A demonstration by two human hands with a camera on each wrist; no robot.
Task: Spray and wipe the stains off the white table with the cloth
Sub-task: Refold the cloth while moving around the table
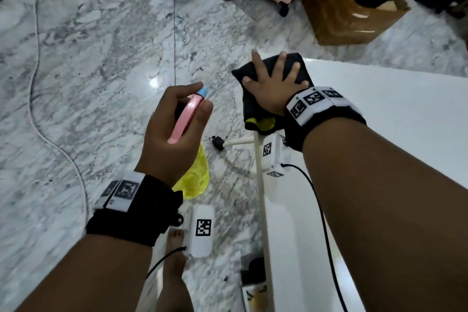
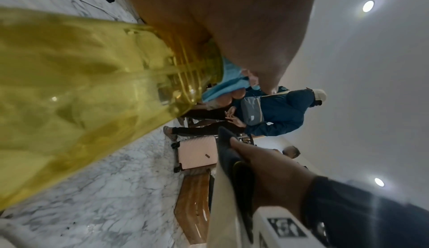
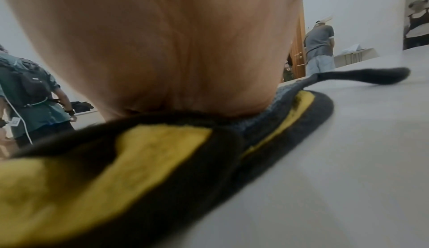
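Right hand [image 1: 271,91] presses flat on cloth [image 1: 288,63]; left hand [image 1: 174,132] grips spray bottle [image 1: 193,180]; labels unreadable.

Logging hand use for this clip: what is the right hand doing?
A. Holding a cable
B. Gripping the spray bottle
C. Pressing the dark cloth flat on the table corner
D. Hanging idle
C: the right hand lies with spread fingers on the dark cloth at the white table corner.
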